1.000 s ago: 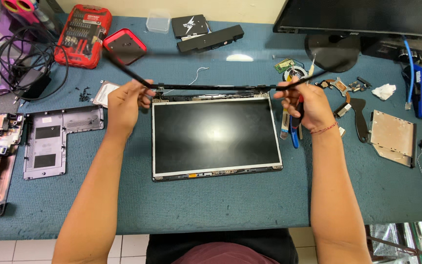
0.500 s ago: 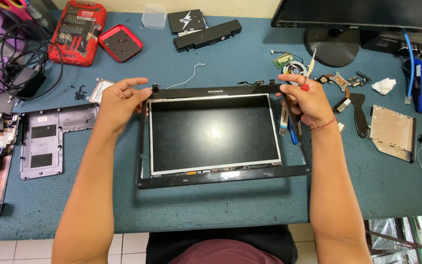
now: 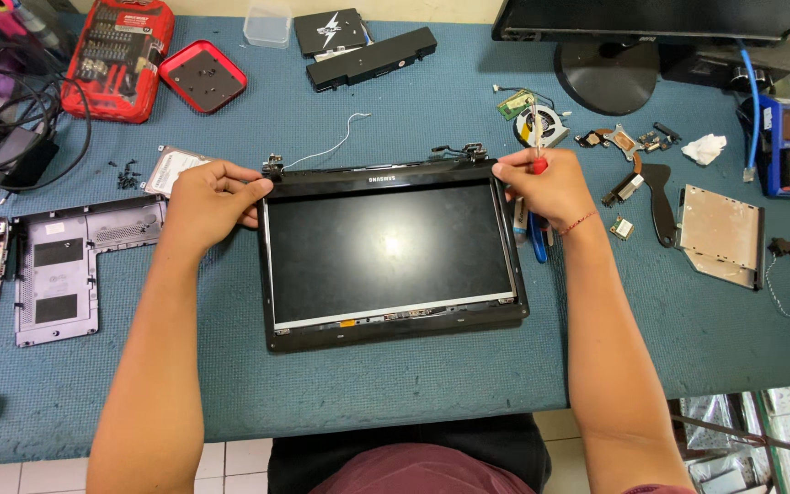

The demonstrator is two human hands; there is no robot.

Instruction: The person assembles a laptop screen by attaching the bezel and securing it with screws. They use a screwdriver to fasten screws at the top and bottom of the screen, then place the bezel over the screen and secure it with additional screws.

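Note:
A laptop screen panel (image 3: 386, 247) lies flat on the blue table mat, with a black bezel frame (image 3: 386, 176) laid around it. My left hand (image 3: 212, 197) grips the frame's top left corner by the hinge. My right hand (image 3: 541, 187) presses on the top right corner and also holds a red-handled screwdriver (image 3: 535, 151) that points away from me. A thin white cable (image 3: 326, 146) trails from the top edge.
A red screwdriver kit (image 3: 121, 57), red tray (image 3: 203, 76) and black battery (image 3: 372, 57) lie at the back. A grey laptop base cover (image 3: 66, 265) sits left. A monitor stand (image 3: 610, 73), fan (image 3: 541, 123), metal drive caddy (image 3: 720, 233) and loose parts lie right.
The bezel frame, held raised above the panel's top edge a second ago, has come down flat around the screen. Both hands followed it down to the top corners.

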